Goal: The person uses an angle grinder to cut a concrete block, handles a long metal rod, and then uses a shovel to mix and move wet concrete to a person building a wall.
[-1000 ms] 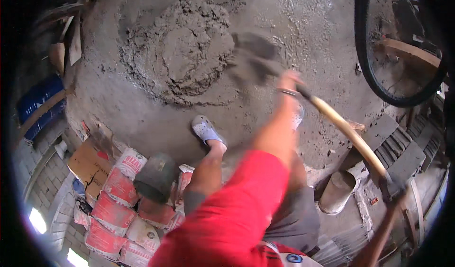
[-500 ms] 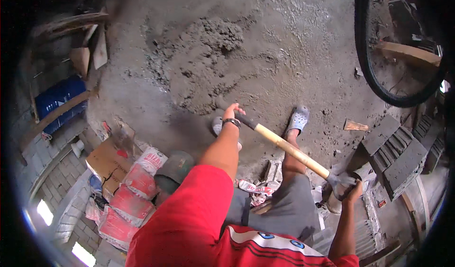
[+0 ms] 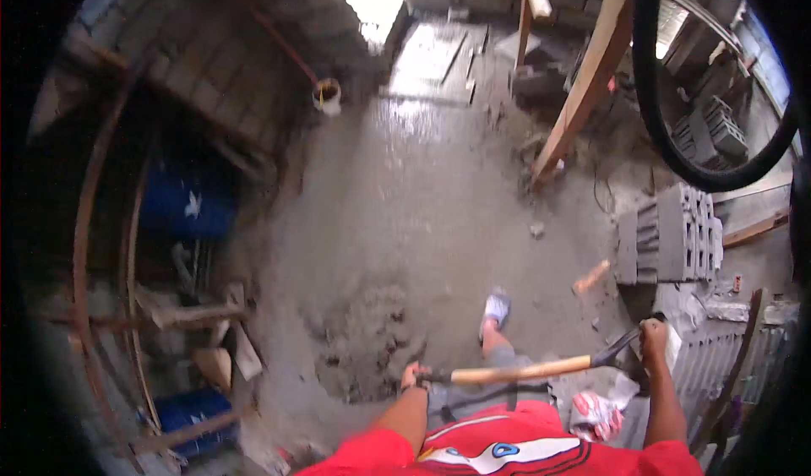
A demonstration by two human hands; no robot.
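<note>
A shovel with a pale wooden shaft [image 3: 519,371] lies across the front of my body, nearly level. My left hand [image 3: 411,376] is closed round the dark lower end of its shaft. My right hand [image 3: 653,338] grips the dark handle at the other end, to the right. The shovel's blade cannot be made out past my left hand. Just beyond that hand, a rough heap of wet grey mortar [image 3: 359,332] sits on the smeared floor [image 3: 397,206]. My foot in a light clog [image 3: 497,307] stands to the right of the heap.
Hollow concrete blocks [image 3: 667,235] are stacked at the right. A wooden post [image 3: 583,87] leans at the far right. A white bucket [image 3: 327,96] stands by the back wall. Timber framing [image 3: 89,214] and blue bags [image 3: 190,199] line the left. Corrugated sheet [image 3: 735,375] lies near right.
The view has tipped up toward the far end of the room. The shovel has swung from a slant to nearly level, and my left arm reaches out less. Both hands keep their hold.
</note>
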